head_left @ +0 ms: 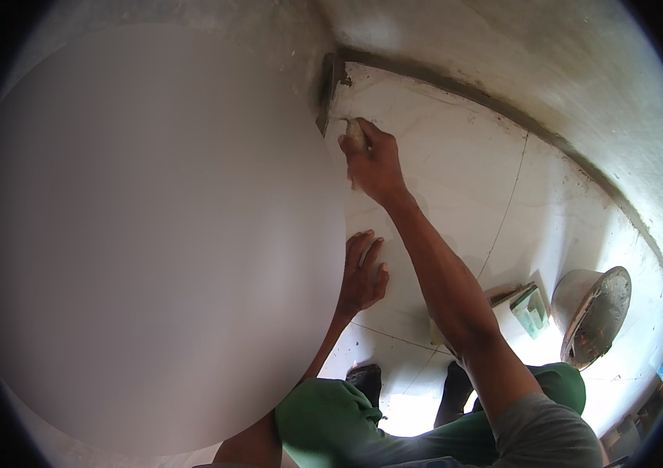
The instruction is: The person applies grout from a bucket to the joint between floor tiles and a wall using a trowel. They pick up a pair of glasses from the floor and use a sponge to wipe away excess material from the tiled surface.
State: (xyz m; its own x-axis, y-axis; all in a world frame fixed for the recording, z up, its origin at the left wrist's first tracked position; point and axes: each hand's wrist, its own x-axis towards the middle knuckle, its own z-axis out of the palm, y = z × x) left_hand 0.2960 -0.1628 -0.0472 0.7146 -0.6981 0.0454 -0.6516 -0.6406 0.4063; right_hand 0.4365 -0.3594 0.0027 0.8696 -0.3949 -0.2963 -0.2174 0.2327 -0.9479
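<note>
green trousers [319, 413], grey sleeve [546, 433], white tiled floor [464, 164]

Lower-right floor [606, 396] glares — grey disc [152, 234], left, seems out-of-focus.

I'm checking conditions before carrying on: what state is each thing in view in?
Right hand: closed around a tool handle
Left hand: open, fingers spread, apparently resting on the floor
Floor tiles: laid, marked with dirt
Bowl: uncovered, inside smeared
Green-and-white item: state unclear

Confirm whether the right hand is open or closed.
Closed: the right hand is curled around a grayish object; its exact kind is unclear.
</note>
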